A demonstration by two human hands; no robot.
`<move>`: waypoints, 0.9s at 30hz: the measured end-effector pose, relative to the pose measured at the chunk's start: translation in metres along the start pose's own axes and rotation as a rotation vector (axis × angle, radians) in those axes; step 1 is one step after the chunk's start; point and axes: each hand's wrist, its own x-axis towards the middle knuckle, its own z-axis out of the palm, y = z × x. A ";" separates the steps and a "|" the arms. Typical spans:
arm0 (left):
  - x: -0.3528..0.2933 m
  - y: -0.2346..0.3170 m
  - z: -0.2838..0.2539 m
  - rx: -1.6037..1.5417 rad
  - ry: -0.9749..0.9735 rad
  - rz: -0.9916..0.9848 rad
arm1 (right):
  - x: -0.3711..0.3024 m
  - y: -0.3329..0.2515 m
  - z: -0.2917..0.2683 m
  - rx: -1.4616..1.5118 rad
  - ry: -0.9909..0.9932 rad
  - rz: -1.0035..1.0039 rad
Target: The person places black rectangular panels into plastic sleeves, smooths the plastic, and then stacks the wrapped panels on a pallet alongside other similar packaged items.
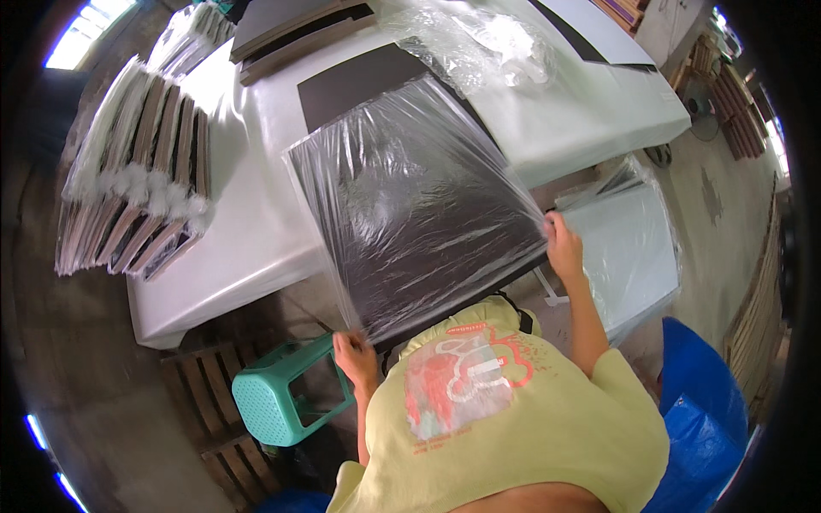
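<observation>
In front of me a large dark board lies tilted, its near end reaching past the table's front edge toward my waist. Clear plastic film covers most of it, wrinkled and shiny, leaving a dark strip bare along the near edge. My left hand is closed on the film at the near left corner. At the right corner my right hand pinches the film's edge, slightly blurred. Another dark sheet lies flat on the table beyond, partly hidden under the covered board.
Film-wrapped bundles stand on the white-covered table at left. Grey-brown boards are stacked at the back, near crumpled plastic. A green stool is at lower left, a wrapped pale panel and blue tarp at right.
</observation>
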 end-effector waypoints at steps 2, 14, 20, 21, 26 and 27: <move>-0.022 -0.008 -0.003 -0.064 -0.062 0.016 | -0.028 0.010 -0.001 0.054 0.009 -0.032; 0.022 -0.023 0.029 -1.130 -0.250 -0.965 | -0.027 0.003 0.044 1.157 0.205 0.568; 0.026 -0.007 0.037 -0.855 -0.507 -0.431 | -0.055 -0.008 0.008 0.496 0.316 0.193; 0.014 0.003 0.030 -0.799 -0.471 -0.303 | -0.061 -0.020 -0.005 0.427 0.404 0.129; -0.036 -0.044 0.042 -1.053 -0.404 -0.368 | -0.129 -0.009 -0.035 0.477 0.577 0.352; -0.041 -0.050 0.047 -1.150 -0.414 -0.480 | -0.139 -0.004 -0.043 0.426 0.631 0.348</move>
